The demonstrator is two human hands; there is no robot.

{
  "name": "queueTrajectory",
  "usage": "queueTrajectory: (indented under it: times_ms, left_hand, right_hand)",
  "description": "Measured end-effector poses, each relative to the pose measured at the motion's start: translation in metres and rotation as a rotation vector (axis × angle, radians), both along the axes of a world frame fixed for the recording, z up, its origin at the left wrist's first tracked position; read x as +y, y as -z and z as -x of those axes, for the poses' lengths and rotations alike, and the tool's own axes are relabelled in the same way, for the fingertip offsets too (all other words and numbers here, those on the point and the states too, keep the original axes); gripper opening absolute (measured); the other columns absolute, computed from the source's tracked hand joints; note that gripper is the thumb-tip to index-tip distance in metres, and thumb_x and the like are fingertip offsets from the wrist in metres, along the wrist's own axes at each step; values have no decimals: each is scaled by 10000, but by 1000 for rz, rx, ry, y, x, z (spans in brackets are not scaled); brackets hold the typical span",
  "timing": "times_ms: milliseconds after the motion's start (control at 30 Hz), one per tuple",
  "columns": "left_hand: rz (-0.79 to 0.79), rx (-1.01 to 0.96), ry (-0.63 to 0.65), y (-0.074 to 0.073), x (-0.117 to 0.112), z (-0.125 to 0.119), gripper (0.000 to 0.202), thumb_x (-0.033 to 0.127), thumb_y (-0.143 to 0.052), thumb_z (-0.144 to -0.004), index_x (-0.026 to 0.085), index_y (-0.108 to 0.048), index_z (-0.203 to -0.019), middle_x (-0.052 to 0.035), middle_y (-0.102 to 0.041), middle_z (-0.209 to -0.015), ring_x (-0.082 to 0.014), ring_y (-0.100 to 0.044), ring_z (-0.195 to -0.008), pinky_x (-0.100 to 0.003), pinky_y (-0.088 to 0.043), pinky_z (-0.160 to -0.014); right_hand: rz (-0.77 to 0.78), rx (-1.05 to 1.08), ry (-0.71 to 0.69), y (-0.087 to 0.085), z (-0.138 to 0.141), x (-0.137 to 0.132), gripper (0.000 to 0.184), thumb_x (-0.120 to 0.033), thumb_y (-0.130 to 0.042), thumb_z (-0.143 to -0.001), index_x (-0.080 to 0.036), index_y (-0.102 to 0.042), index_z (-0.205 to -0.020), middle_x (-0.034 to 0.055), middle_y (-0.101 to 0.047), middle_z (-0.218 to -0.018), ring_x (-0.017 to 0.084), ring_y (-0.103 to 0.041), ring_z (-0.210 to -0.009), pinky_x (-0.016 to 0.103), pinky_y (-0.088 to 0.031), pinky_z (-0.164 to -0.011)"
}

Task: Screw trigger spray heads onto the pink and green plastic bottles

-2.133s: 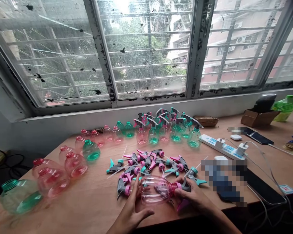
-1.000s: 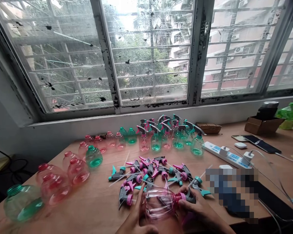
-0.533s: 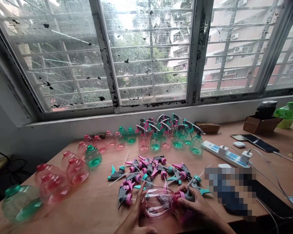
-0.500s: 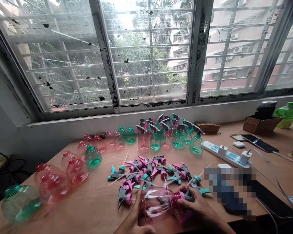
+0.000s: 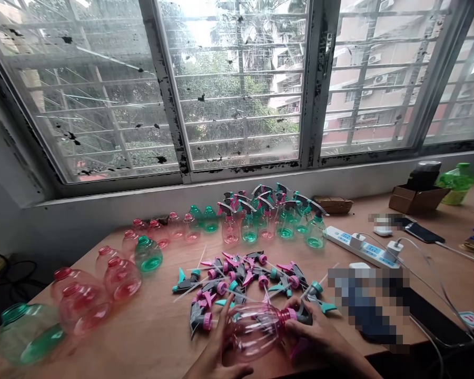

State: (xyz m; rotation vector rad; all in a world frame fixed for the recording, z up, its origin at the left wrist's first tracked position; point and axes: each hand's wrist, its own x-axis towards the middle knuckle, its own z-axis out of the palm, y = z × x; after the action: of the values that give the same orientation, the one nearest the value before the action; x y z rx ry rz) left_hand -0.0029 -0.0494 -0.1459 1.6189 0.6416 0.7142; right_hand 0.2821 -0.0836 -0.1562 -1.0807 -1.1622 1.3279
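A clear pink bottle (image 5: 255, 329) lies sideways above the front of the table. My left hand (image 5: 218, 345) wraps its base, thumb below and fingers behind. At the neck, my right hand (image 5: 316, 331) is closed around a grey trigger sprayer head (image 5: 305, 317) with a pink collar, which sits on the bottle's mouth; its trigger is mostly hidden by my fingers. Just beyond the bottle lies a heap of loose sprayer heads (image 5: 243, 273), grey with pink or teal parts and thin white tubes. One pink-collared sprayer head (image 5: 199, 318) rests beside my left fingers.
Open pink bottles (image 5: 122, 279) and green bottles (image 5: 31, 334) line the left side. Bottles with sprayers fitted (image 5: 248, 226) stand near the window wall. To the right are a power strip (image 5: 363, 247), cables, phones (image 5: 424, 231), a cardboard box (image 5: 408, 200) and a green bottle (image 5: 458, 184).
The view has shifted slightly, moving the scene a little left. Both hands keep their hold on the bottle and sprayer head, with the bottle almost unmoved.
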Motion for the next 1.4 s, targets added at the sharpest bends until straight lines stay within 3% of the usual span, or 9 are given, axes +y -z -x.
queueTrajectory:
  times_ms: [167,267,467,600,733,833,1000,1267,1400]
  left_hand:
    - [-52,-75,40,3,4,-2,910,427,-753,-863,385,-181,-1569,-90,-283,-1649,-359,-331,-1494,-513,-286,-1224]
    - [-50,-119,34,4,5,-2,883,469,-664,-920,407,-83,-1581,-112,-305,-1649,-365,-450,-1428,-523,-334,-1194]
    - [33,-89,-17,3,1,-1,1195,445,-854,-756,414,12,-1578,-94,-201,-1689,-375,-438,-1432,-484,-378,-1177]
    - [10,-38,26,0,0,0,1059,521,-820,-762,366,-166,-1580,-98,-299,-1652,-371,-432,-1434,-483,-356,-1192]
    - [-81,34,-7,-3,0,0,1007,486,-724,-873,420,-10,-1579,-72,-292,-1660,-333,-467,-1418,-453,-341,-1196]
    - [-69,52,-12,-2,-2,2,1093,526,-751,-832,405,40,-1577,-81,-307,-1657,-338,-546,-1343,-458,-362,-1177]
    - [17,78,-14,-1,-3,4,1123,574,-790,-765,354,-62,-1591,-89,-300,-1661,-363,-458,-1418,-490,-301,-1214]
    - [-96,120,-45,-5,0,1,1146,532,-797,-778,370,-2,-1588,-67,-287,-1669,-352,-180,-1552,-502,-142,-1268]
    - [15,67,-8,-3,0,4,1142,615,-801,-719,332,-124,-1593,-85,-329,-1653,-365,-179,-1550,-498,-199,-1257]
  right_hand:
    - [-31,-3,-26,-6,2,-1,424,-463,-879,-658,-204,-643,-898,-17,-664,-787,192,-619,-721,301,-476,-709]
    - [-17,-19,-39,-5,1,-1,427,-485,-866,-666,-210,-635,-895,-18,-672,-778,201,-633,-712,312,-479,-712]
    - [-29,-53,-33,-3,1,-1,420,-489,-856,-676,-208,-650,-911,0,-692,-808,222,-641,-750,324,-480,-722]
    - [-28,-35,-10,-2,0,-1,419,-478,-865,-666,-210,-661,-916,-3,-687,-809,221,-627,-761,320,-481,-728]
    - [0,-22,-6,1,-1,1,432,-503,-857,-668,-204,-657,-906,-18,-656,-766,190,-582,-699,294,-445,-678]
    - [-20,-23,1,1,-1,1,424,-493,-859,-672,-202,-661,-908,-18,-653,-765,187,-574,-695,289,-442,-673]
    - [-36,-27,14,1,-1,0,416,-467,-873,-660,-205,-663,-906,-13,-661,-779,201,-582,-734,291,-451,-692]
    - [4,14,-7,-1,-1,0,426,-494,-858,-682,-204,-636,-900,-25,-659,-713,172,-577,-642,275,-443,-633]
    - [12,42,-21,-1,1,0,444,-501,-878,-651,-196,-646,-874,-25,-656,-731,162,-574,-656,261,-445,-646]
